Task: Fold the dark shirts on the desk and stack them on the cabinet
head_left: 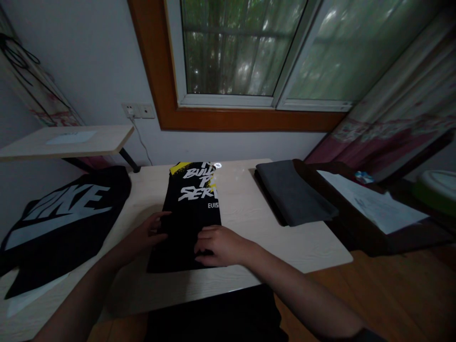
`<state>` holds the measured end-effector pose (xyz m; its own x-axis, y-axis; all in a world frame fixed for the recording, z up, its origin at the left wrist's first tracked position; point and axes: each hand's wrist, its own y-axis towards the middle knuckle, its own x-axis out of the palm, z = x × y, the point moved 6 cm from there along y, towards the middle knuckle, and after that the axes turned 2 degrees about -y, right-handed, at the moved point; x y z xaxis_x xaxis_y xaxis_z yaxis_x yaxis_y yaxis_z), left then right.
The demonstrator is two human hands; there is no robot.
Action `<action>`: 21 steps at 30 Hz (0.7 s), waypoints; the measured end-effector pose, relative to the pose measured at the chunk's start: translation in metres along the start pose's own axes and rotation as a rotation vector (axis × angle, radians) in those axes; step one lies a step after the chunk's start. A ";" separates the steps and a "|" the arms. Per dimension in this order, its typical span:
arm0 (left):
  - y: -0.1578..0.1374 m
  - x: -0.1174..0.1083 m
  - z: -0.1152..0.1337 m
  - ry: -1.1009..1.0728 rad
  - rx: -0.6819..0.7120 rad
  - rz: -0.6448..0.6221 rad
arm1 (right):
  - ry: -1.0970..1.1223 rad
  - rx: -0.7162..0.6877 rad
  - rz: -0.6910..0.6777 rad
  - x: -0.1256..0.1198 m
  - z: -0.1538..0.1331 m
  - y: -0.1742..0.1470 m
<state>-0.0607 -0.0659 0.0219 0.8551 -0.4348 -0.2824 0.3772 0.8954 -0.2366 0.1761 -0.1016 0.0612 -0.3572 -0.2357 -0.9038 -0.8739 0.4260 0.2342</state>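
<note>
A black T-shirt (183,223) lies folded into a long narrow strip on the table, with white lettering and yellow patches at its far end. My left hand (151,232) is at the strip's left edge, fingers apart and their tips touching the cloth. Over the near right part of it rests my right hand (223,246), its fingers loosely bent and spread on the fabric. Neither hand shows cloth pinched in it. To the left, a black garment with large grey letters (67,213) is spread out.
The pale table (245,247) has a folded dark grey cloth (294,192) on its right. A raised shelf (107,137) stands at the back left. Beyond the right side are a brown surface with a white sheet (370,202) and a curtain (388,104). A window is ahead.
</note>
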 end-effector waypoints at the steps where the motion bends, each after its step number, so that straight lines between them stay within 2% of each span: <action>1: -0.002 -0.003 0.000 -0.016 0.010 0.002 | -0.015 -0.015 -0.006 0.003 -0.004 0.006; 7: -0.005 -0.011 -0.008 0.184 0.060 -0.053 | -0.018 -0.014 -0.088 0.022 -0.007 0.025; 11: -0.003 -0.009 -0.017 0.228 0.019 -0.161 | -0.027 -0.005 -0.127 0.026 -0.009 0.032; 15: 0.002 -0.013 -0.017 0.275 -0.032 -0.234 | -0.116 -0.054 -0.119 0.033 -0.020 0.047; 17: 0.009 -0.021 -0.014 0.277 -0.043 -0.190 | -0.150 -0.075 -0.121 0.041 -0.024 0.057; 21: 0.037 -0.045 -0.009 0.204 -0.058 0.018 | -0.144 -0.066 -0.145 0.057 -0.026 0.076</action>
<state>-0.0884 -0.0138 0.0170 0.7695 -0.4347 -0.4679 0.3368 0.8987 -0.2810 0.0810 -0.1049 0.0369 -0.1790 -0.1610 -0.9706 -0.9342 0.3374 0.1163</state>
